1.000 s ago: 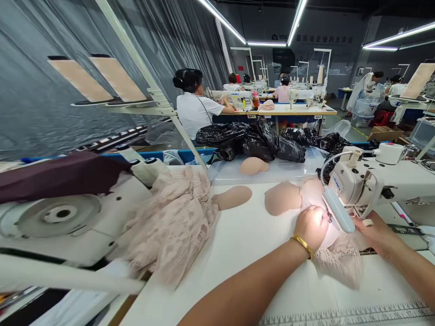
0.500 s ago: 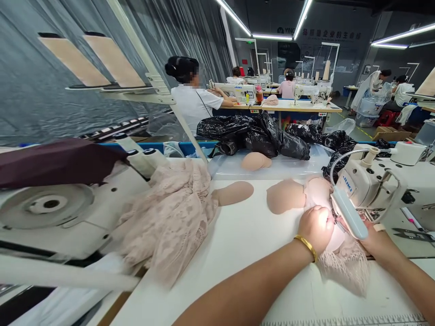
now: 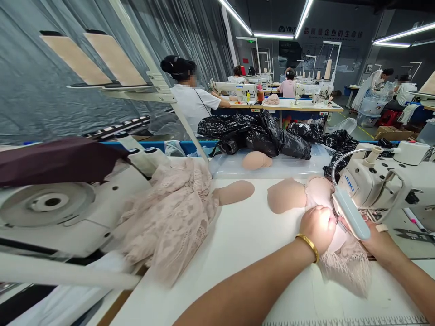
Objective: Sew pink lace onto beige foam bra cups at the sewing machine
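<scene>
A pale pink bra (image 3: 318, 192) with fringed lace lies under the head of a white sewing machine (image 3: 365, 181) on the right. My left hand (image 3: 317, 228), a gold bangle at its wrist, is curled closed on the bra's near cup, left of the needle area. Across from it, my right hand (image 3: 375, 240) grips the bra's edge beside the machine; a grey lamp (image 3: 351, 213) covers part of its fingers. The needle itself is hidden. A beige bra pad (image 3: 287, 195) touches the bra's far left side.
Pink lace fabric (image 3: 176, 213) is heaped at left, another beige pad (image 3: 236, 192) beside it. Behind are a plastic bin lid (image 3: 224, 167) and black bags (image 3: 251, 131). Scissors (image 3: 413, 234) lie at right, a ruler strip (image 3: 374, 320) along the front. Co-workers sit beyond.
My hands and the bra stay almost in place under the machine. The view has shifted very slightly. A co-worker ahead has leaned a little, with an arm lower.
</scene>
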The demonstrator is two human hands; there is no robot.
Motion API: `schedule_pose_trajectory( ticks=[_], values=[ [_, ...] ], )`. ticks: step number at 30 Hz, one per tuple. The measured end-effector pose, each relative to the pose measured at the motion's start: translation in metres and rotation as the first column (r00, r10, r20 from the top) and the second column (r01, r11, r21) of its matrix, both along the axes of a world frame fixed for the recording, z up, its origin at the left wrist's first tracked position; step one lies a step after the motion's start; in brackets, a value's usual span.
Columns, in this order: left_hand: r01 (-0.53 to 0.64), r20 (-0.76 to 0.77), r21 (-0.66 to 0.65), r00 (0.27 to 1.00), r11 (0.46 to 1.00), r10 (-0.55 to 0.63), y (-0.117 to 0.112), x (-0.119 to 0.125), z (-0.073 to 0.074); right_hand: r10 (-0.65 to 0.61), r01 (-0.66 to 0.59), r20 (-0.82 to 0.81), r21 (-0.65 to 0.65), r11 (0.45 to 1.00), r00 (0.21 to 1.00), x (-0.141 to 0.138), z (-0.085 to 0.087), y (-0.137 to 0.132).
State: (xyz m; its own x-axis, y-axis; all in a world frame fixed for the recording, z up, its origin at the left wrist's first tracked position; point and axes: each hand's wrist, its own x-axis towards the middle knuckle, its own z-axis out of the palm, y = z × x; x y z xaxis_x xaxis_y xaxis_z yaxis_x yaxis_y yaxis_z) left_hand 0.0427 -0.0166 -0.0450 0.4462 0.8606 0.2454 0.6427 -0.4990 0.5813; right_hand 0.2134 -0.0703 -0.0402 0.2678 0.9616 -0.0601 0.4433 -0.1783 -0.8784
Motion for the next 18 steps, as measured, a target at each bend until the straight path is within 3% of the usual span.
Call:
schedule_pose_trajectory(
  ticks=[12,18],
  values=[
    [0.043,0.099,-0.005,0.994,0.999,-0.042,0.002,-0.001,-0.005,-0.057,0.058,0.073,-0.011,0.998,0.996,-0.008,0.003,0.003],
    [0.239,0.119,0.129,0.96,0.962,-0.255,-0.009,-0.022,0.024,-0.056,0.054,0.042,0.053,0.997,0.998,-0.001,-0.002,0.0]
  ],
)
